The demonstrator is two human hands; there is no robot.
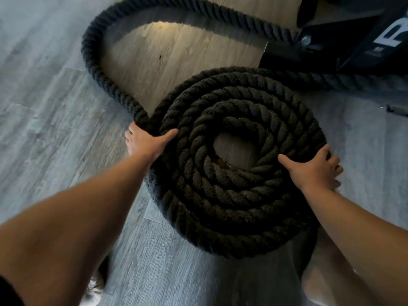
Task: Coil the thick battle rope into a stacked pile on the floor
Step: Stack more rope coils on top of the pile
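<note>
A thick black battle rope lies wound into a round stacked coil (238,208) on the wood-look floor, with a small hole at its centre. A loose length of the rope (95,62) runs from the coil's left side up and around toward the top right. My left hand (145,143) grips the rope where the loose length joins the coil's left edge, thumb on top. My right hand (313,167) lies over the coil's right edge, fingers curled down its outer side.
A black machine base (331,47) with a bolt and white lettering stands at the top right, and the rope passes along its front. A small dark object (397,110) lies on the floor at the right edge. Grey plank floor (44,107) spreads to the left.
</note>
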